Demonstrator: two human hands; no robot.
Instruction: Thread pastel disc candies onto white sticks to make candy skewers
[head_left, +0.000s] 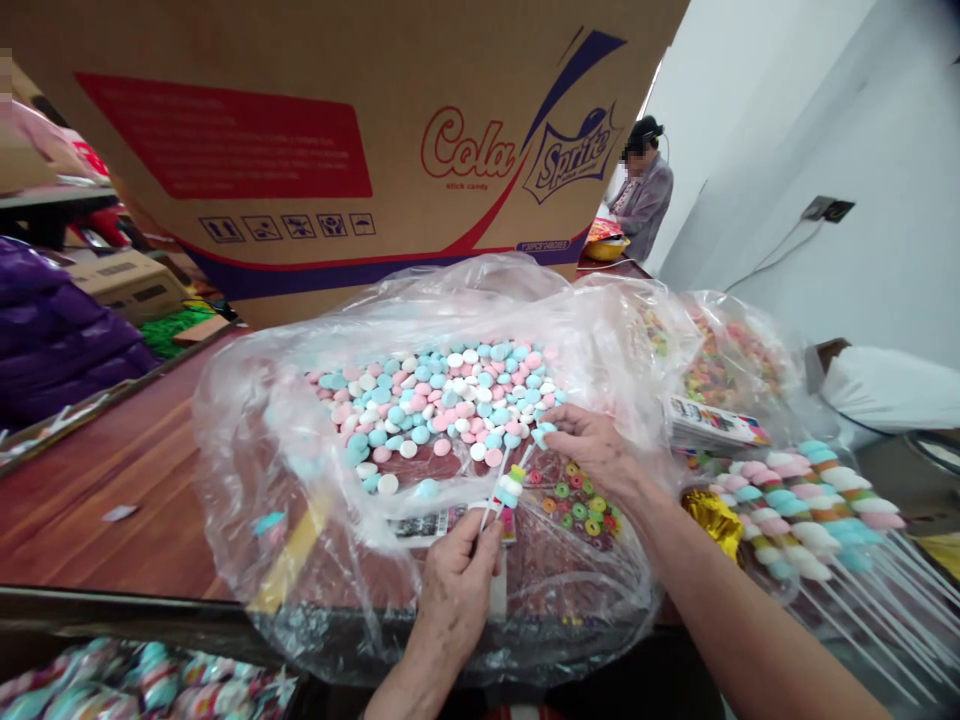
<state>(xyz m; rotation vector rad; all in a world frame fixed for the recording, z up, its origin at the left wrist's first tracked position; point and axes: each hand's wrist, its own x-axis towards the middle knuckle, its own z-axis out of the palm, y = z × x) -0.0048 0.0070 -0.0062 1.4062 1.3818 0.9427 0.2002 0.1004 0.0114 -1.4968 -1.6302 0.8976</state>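
Light is thrown back by the glossy, wood-grained worktop (150, 480), while creased, shiny clear plastic is seen in the bag (360, 580). A smooth, matt, powdery look is shown by the candy discs (450, 400). Matt cardboard is displayed by the carton (390, 160)! Crinkled metallic glitter is given off by the gold foil (712, 522); smooth, plastic-like surfaces are shown by the white sticks (900, 590).

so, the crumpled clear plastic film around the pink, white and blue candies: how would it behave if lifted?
Probably floppy: the crumpled clear plastic film lies in soft folds. Likely light too, since it looks thin and see-through. The loose, rounded pink, white and blue candies may slide as it shifts.
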